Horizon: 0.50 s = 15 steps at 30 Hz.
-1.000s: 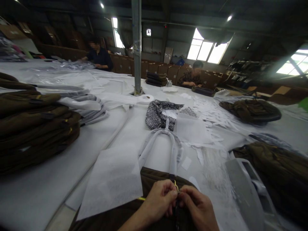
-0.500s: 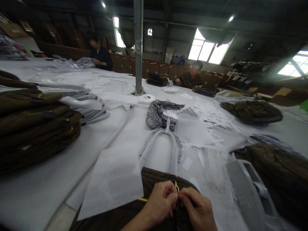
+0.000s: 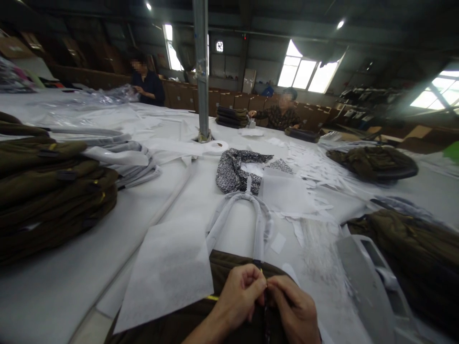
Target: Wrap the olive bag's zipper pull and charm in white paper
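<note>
A dark olive bag (image 3: 179,320) lies at the near edge of the white table (image 3: 71,267), its handles (image 3: 247,215) wrapped in white material and stretched away from me. My left hand (image 3: 239,297) and my right hand (image 3: 292,308) meet at the bag's top edge. Both pinch a small gold ring (image 3: 264,282) by the handle's base. A gold zipper (image 3: 211,297) shows just left of my left hand. A sheet of white tissue paper (image 3: 168,267) rests partly over the bag's left side.
A stack of olive bags (image 3: 50,191) stands at left, more olive bags (image 3: 412,253) at right and far right (image 3: 373,162). A speckled black-and-white fabric piece (image 3: 236,169) lies mid-table among paper scraps. A metal pole (image 3: 201,71) rises behind. Two people work at the far side.
My hands have stayed pinched together at the ring, with the fingers closing over it a little more. The view has shifted slightly.
</note>
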### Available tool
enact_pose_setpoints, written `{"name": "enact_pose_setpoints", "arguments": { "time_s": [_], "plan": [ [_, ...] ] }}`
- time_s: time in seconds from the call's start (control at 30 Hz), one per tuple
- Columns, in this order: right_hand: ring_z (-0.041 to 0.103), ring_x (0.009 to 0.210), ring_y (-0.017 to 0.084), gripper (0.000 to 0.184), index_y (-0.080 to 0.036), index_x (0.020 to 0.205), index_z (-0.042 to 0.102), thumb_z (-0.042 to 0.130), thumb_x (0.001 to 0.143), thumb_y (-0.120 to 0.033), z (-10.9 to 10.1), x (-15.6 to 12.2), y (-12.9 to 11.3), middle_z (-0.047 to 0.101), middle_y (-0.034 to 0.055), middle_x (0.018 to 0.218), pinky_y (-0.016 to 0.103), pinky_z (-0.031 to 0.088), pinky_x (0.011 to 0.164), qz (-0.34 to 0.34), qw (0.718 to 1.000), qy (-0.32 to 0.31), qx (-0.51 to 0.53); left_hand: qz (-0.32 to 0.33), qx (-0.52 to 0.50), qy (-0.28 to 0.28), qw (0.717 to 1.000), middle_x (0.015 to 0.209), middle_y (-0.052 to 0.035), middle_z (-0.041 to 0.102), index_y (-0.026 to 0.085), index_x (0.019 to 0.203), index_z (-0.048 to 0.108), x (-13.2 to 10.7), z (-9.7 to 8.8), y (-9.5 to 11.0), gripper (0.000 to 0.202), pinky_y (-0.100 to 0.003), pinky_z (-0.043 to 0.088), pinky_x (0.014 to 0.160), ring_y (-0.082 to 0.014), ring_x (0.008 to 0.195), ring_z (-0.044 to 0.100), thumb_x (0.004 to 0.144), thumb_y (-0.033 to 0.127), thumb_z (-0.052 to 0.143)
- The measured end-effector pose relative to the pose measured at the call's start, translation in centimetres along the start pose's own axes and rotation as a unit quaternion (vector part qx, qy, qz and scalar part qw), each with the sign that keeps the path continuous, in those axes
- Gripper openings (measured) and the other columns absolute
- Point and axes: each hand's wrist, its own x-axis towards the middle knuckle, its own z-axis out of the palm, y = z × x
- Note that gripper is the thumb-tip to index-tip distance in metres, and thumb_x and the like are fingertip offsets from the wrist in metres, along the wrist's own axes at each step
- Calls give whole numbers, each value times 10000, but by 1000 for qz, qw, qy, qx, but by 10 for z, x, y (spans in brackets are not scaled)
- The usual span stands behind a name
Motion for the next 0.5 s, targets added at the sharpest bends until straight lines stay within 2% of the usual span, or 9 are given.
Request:
{"name": "enact_pose_setpoints", "arguments": {
  "time_s": [0.07, 0.13, 0.17, 0.23, 0.3, 0.4, 0.5],
  "plan": [
    [588, 589, 138, 141, -214, 856, 659, 534, 836, -276, -1, -1, 1, 655, 29, 798, 219, 473, 542, 11, 999, 33, 6, 44, 45, 101, 993, 522, 36, 508, 167, 661, 514, 0, -6, 4, 355, -193, 228, 340, -50, 329, 339, 840, 452, 401],
    [613, 694, 164, 169, -197, 906, 648, 534, 836, -300, -3, -2, 4, 659, 50, 865, 237, 493, 622, 28, 996, 84, -2, 91, 95, 205, 970, 516, 39, 476, 172, 643, 513, 1, -12, 6, 374, -201, 279, 411, -67, 400, 374, 859, 444, 374],
    [616, 747, 178, 183, -188, 903, 645, 534, 836, -316, -5, -3, 5, 662, 56, 867, 248, 496, 671, 38, 992, 118, -9, 106, 117, 230, 960, 524, 40, 473, 177, 656, 516, 2, -14, 7, 354, -204, 303, 448, -79, 436, 399, 859, 433, 383],
    [611, 817, 198, 226, -170, 880, 644, 525, 838, -357, -9, -3, 6, 668, 67, 867, 268, 485, 744, 59, 982, 180, -25, 119, 155, 227, 954, 557, 36, 488, 186, 683, 522, 3, -17, 7, 320, -213, 334, 500, -100, 494, 448, 857, 421, 391],
    [611, 828, 206, 294, -158, 890, 642, 488, 850, -406, -12, -3, 5, 675, 77, 872, 276, 477, 750, 84, 973, 211, -43, 127, 191, 209, 951, 584, 29, 502, 192, 693, 519, 3, -18, 7, 304, -222, 351, 539, -117, 536, 483, 862, 402, 379],
    [615, 803, 209, 389, -158, 898, 641, 408, 870, -468, -15, -3, 2, 683, 71, 837, 270, 461, 719, 115, 973, 179, -85, 149, 239, 199, 939, 641, 11, 543, 197, 740, 528, 1, -17, 4, 234, -239, 376, 612, -146, 632, 531, 860, 325, 375],
    [612, 727, 207, 460, -176, 754, 643, 347, 878, -505, -15, -6, -3, 681, 58, 739, 265, 428, 668, 133, 972, 109, -160, 168, 282, 171, 929, 786, -19, 603, 197, 852, 546, -6, -14, 0, 162, -251, 391, 725, -163, 776, 555, 814, 190, 389]
  ]
}}
